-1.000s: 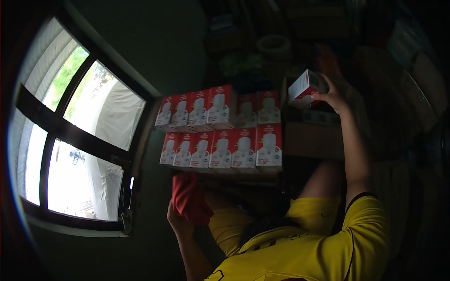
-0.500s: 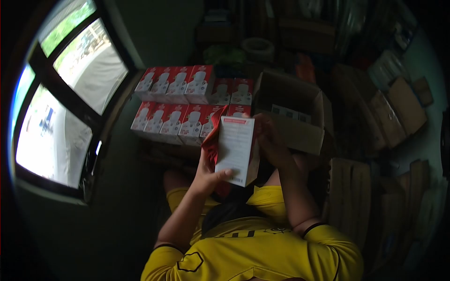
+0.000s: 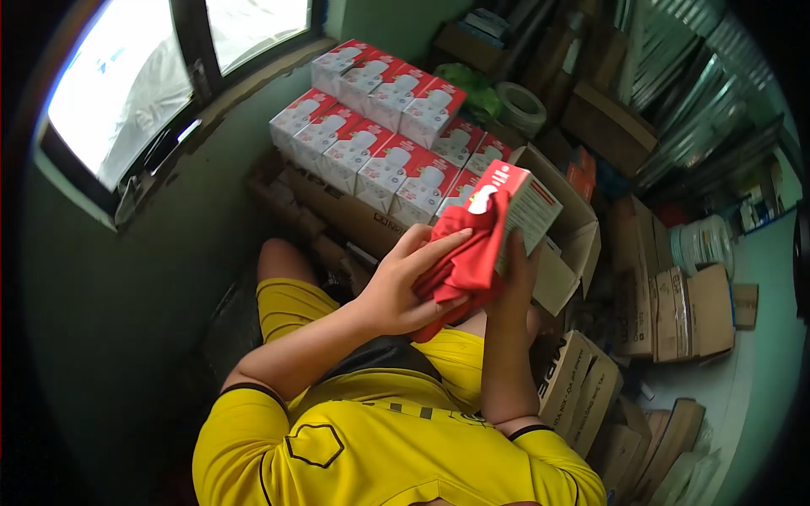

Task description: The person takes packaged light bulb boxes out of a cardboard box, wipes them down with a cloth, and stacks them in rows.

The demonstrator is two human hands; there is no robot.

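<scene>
Left hand (image 3: pixel 413 278) clutches cloth (image 3: pixel 464 266) against box (image 3: pixel 533 205), right hand (image 3: pixel 516 261) grasps box; left of box, stack (image 3: pixel 350 152) is set down, this 1 isn't.

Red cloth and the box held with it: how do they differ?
The red cloth is limp and crumpled, while the held box has straight edges and flat faces. The cloth looks plain red; the box is red and white with printing. Both show red, and they touch.
</scene>
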